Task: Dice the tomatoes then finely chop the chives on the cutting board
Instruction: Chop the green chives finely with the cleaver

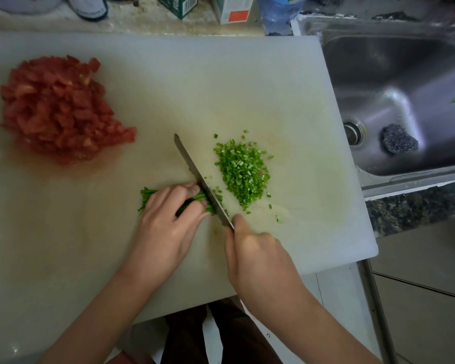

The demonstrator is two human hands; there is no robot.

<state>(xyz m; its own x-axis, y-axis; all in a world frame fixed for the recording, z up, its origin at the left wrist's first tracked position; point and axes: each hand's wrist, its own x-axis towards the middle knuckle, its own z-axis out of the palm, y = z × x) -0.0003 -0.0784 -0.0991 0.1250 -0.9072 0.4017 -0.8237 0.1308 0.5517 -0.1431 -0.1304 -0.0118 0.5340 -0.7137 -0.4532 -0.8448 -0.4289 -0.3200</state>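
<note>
Lower centre of the frame, my right hand [258, 256] is clenched round the handle of the knife [195, 169]. The handle is buried in my fist, and my forefinger reaches to the heel of the blade. Just left of it my left hand [166, 222] lies over a short bundle of chives [148, 197]. Its fingers [187, 187] curl down on the stalks and pin them to the board [168, 82], and green ends stick out past my knuckles at the left. The blade slants up and left from my fist, its flat against my left fingertips and its edge down on the bundle's cut end.

To do this cut well, I judge I should tuck those fingertips back under the knuckles, since one tip sits very near the steel. The knuckles can then guide the flat, and I creep the hand back a sliver per stroke so the bits come fine. The bundle is short, so I should pinch it tight and stop before the stub is too small to hold safely.

Just right of the blade, mid-frame, lies the chopped pile [243, 174], with stray bits around it. Farther off, upper left, the tomatoes [55, 109] sit already diced in a wet red heap, well apart from the greens. Past the board's right edge is the sink [405, 82] with a dark scourer [399, 140] in it. Cartons [233, 9] and a bottle [90, 6] stand on the counter [132, 22] at the top.
</note>
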